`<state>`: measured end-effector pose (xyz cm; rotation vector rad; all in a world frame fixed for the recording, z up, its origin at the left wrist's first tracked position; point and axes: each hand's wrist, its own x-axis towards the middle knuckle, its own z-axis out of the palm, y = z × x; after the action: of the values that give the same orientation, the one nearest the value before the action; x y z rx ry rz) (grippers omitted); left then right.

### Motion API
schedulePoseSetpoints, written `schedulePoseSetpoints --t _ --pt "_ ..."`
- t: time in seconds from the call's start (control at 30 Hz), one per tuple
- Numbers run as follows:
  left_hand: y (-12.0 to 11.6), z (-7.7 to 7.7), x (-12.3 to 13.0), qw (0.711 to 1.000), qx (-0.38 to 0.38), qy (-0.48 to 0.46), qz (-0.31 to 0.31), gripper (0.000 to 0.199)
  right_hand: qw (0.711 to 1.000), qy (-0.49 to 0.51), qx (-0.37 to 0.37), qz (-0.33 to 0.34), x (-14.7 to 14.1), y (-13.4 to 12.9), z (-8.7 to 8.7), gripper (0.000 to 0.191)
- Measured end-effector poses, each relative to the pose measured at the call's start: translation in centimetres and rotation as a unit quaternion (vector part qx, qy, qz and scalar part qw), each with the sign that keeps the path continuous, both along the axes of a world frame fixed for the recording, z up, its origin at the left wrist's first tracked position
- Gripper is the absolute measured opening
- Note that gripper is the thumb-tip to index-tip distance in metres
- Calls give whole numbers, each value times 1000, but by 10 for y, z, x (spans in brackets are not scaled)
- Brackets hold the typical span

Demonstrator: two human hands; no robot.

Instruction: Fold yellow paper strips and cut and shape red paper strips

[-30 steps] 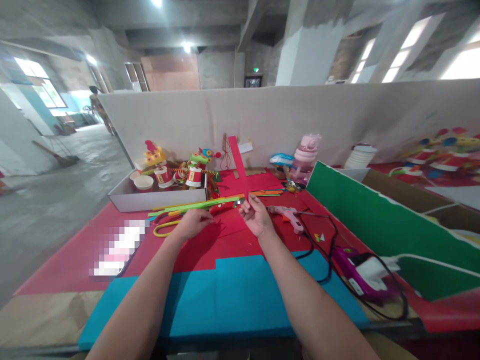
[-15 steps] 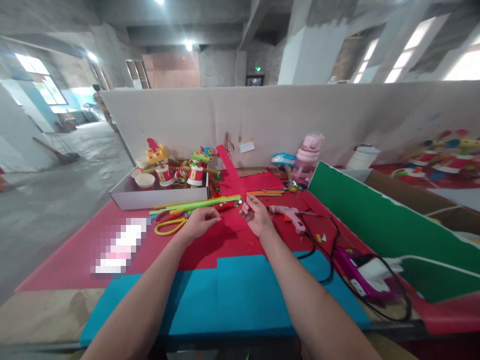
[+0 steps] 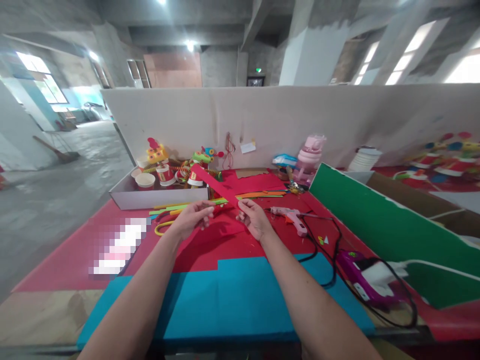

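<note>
The right hand (image 3: 255, 220) grips one end of a red strip (image 3: 215, 185), pinched between the thumb and fingers. The strip is held above the red table covering (image 3: 198, 257) and slants from this hand toward the far left, its free end in front of a figure with a red-and-white cup body (image 3: 195, 181). The left hand (image 3: 195, 220) is just beside the strip, its fingers parted and loosely curled. Close to its left are scissors with yellow handles (image 3: 162, 230), partly hidden by the hand. Green and yellow strips (image 3: 176, 207) lie on the far side of this hand, in front of a white box (image 3: 161, 198) containing paper cups (image 3: 145, 181). To the right of the right hand lies a pink glue gun (image 3: 292, 217), near a green panel (image 3: 367, 220). A purple device (image 3: 354, 265) with a white plug (image 3: 380, 272) sits at the near right. Blue sheets (image 3: 225, 300) cover the near edge, beneath both forearms.
</note>
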<state>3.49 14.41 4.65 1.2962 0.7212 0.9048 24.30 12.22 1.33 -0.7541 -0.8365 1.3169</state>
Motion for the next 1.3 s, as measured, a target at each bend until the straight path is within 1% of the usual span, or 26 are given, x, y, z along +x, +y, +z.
schedulePoseSetpoints --t 0.07,0.1,0.17,0.27,0.33,0.4,0.5,0.6,0.67,0.7,0.77,0.87,0.93,0.97,1.03,1.13,1.2,1.3 --pt "2 -3 3 1000 -11 -27 2 47 999 -49 9 2 -3 -1 0 29" --pt "2 -4 5 999 -18 -49 8 51 997 -79 16 -1 -4 -2 0 29" --pt "1 -6 10 994 -36 -96 48 52 990 -134 31 -9 -6 -3 1 28" --pt "4 -9 11 984 -55 -124 114 47 983 -181 42 -6 -7 -4 1 28" --pt "8 -12 7 979 -54 -134 143 42 987 -155 28 -4 -7 -3 1 31" --pt "12 -14 4 974 -51 -148 162 40 995 -96 2 -9 -6 -2 0 36" --pt "14 -17 1 973 -49 -157 161 38 999 -35 -20 0 -2 -1 0 44" --pt "14 -18 2 976 -54 -147 150 37 999 -26 -30 25 0 -2 0 44" --pt "13 -18 3 977 -55 -143 147 37 997 -29 -45 57 1 -4 1 41" --pt "12 -18 4 978 -54 -140 145 38 994 -34 -51 86 1 -6 1 40" --pt "11 -19 5 980 -53 -132 138 38 983 -55 -55 164 2 -11 2 37" --pt "8 -19 7 984 -50 -116 124 38 957 -89 -44 273 2 -19 4 35" --pt "6 -20 8 986 -44 -110 116 39 944 -104 -31 313 0 -22 5 34" --pt "5 -20 9 987 -42 -110 108 40 941 -112 -24 320 -2 -23 6 33" --pt "3 -20 9 989 -45 -117 80 48 945 -132 -8 297 -6 -23 5 31" --pt "2 -18 9 987 -71 -138 42 59 967 -167 -4 193 -12 -20 4 33" --pt "1 -18 9 984 -94 -141 46 59 973 -188 -16 132 -15 -18 4 36" --pt "4 -19 9 981 -104 -140 79 48 975 -206 -29 81 -14 -17 5 34"
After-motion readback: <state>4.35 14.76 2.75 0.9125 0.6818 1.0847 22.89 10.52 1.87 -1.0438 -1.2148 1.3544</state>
